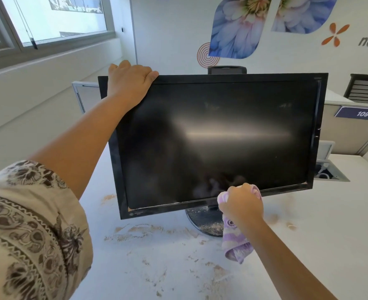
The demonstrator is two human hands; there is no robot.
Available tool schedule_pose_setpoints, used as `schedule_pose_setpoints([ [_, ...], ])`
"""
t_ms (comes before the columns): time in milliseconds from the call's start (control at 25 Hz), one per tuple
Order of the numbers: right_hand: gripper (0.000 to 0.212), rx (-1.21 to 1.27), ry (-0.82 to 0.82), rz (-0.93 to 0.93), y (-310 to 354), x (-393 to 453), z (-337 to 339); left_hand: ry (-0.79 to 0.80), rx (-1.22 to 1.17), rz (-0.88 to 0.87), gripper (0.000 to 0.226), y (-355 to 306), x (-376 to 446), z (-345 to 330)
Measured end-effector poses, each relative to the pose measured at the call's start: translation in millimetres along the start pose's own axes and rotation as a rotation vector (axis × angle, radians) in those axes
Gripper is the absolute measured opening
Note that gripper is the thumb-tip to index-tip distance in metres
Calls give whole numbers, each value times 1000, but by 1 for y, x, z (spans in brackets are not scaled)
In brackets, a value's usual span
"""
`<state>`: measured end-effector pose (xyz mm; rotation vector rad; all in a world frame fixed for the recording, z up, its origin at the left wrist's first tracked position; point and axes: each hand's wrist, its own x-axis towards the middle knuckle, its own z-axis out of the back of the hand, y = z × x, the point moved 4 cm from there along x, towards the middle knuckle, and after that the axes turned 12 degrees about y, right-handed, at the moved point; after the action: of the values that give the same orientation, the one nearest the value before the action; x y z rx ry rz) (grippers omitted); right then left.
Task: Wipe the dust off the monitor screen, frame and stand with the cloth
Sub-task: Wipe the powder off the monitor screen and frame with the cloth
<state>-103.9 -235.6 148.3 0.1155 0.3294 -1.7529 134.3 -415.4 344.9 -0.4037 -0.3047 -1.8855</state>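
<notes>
A black monitor (217, 135) stands on a white desk, tilted a little, its dark screen smeared with dust. My left hand (130, 80) grips the top left corner of the frame, fingers curled over the upper edge. My right hand (241, 204) holds a bunched purple-and-white cloth (236, 245) against the lower bezel, right of the middle; the loose end of the cloth hangs down in front of the round black stand (204, 221), which is speckled with dust.
Brownish dust and crumbs (139, 231) lie scattered over the white desk (319, 245) in front of and left of the stand. A cable hatch (330, 172) is set in the desk behind the monitor's right side. A window wall runs along the left.
</notes>
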Motion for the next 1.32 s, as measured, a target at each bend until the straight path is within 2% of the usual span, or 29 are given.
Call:
schedule_pose_setpoints([
  [120, 36, 36, 16, 23, 35, -12, 6, 34, 12, 11, 52, -2, -1, 2],
  [320, 38, 276, 149, 14, 86, -16, 2, 105, 36, 33, 51, 0, -1, 2],
  [440, 38, 226, 180, 7, 113, -18, 5, 141, 49, 30, 50, 0, 1, 3],
  [600, 59, 132, 284, 40, 141, -15, 6, 196, 36, 42, 53, 2, 3, 2],
  [720, 63, 98, 306, 89, 165, -13, 4, 204, 38, 36, 52, 3, 2, 2],
  [800, 56, 85, 265, 160, 185, -17, 1, 205, 31, 30, 52, 2, 1, 3],
  [840, 47, 113, 191, 216, 197, -23, 0, 206, 28, 30, 52, 2, 0, 3],
  [920, 26, 269, 24, 328, 213, -38, 3, 205, 27, 29, 51, 4, -3, 4],
  [960, 21, 337, -8, 385, 218, -46, 4, 203, 26, 32, 51, 4, -4, 5],
  [1080, 19, 323, 63, 577, 205, -55, -1, 183, 52, 28, 49, -1, -4, 7],
  [1120, 21, 384, 119, 650, 193, -58, -2, 178, 72, 16, 46, -4, -3, 8],
  [1200, 30, 688, 201, 758, 161, -62, 4, 171, 103, -4, 41, -8, -1, 8],
  [1320, 32, 1350, 128, 784, 124, -46, 13, 160, 93, 0, 40, -4, 0, 5],
])
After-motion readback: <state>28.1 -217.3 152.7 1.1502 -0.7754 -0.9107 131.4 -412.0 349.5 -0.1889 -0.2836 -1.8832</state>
